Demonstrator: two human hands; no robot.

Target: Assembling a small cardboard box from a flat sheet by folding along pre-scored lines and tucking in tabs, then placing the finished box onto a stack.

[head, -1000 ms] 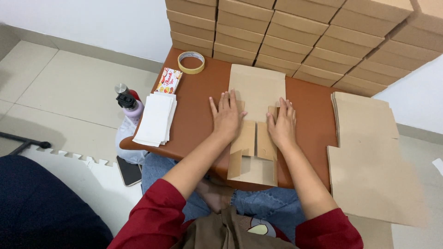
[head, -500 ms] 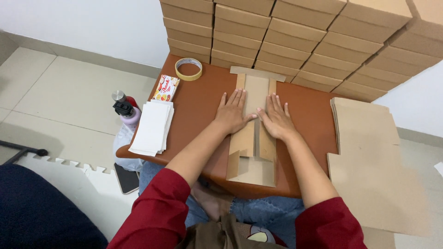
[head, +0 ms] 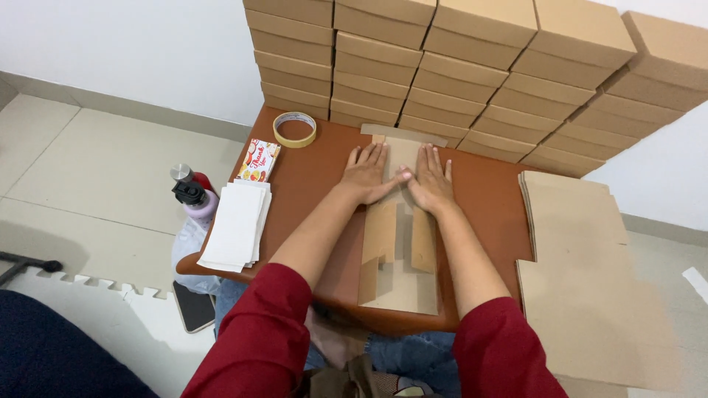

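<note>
Both hands have slid forward, left hand (head: 366,173) and right hand (head: 429,179) pressing flat, fingers released, on the cardboard blank (head: 398,243) on the counter (head: 310,169).

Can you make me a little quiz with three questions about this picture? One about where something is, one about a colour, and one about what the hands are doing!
1. Where is the round roll of tan tape?
A. On the brown table's far left corner
B. On the floor
C. On the stacked boxes

2. What colour are the person's sleeves?
A. Blue
B. Dark red
C. White

3. What are the left hand and right hand doing?
A. Lifting the bottle
B. Holding the tape
C. Pressing flat on the folded flat brown cardboard sheet

Answers: 1 A, the roll lies on the brown table near the wall of stacked brown cardboard boxes. 2 B, both arms wear dark red cloth. 3 C, both palms lie open, fingers spread, side by side on the cardboard.
</note>
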